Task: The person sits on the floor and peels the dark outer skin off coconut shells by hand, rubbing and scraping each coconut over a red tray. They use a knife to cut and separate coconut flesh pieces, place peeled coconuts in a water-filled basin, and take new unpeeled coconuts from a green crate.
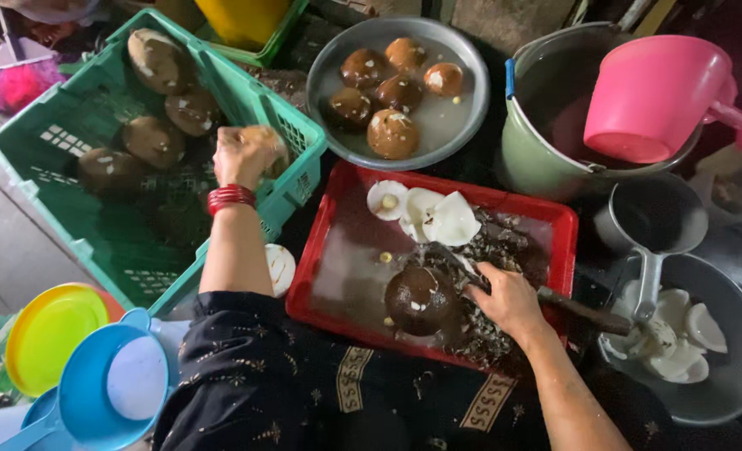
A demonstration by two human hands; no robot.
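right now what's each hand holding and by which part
The left hand is closed around a brown coconut in the green crate, its grip over the top. The right hand holds a knife by its handle.

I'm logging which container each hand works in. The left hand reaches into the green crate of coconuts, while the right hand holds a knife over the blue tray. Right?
Not quite: the tray under the right hand and its knife is red, not blue, as the head view shows. The left hand does reach into the green crate of coconuts.
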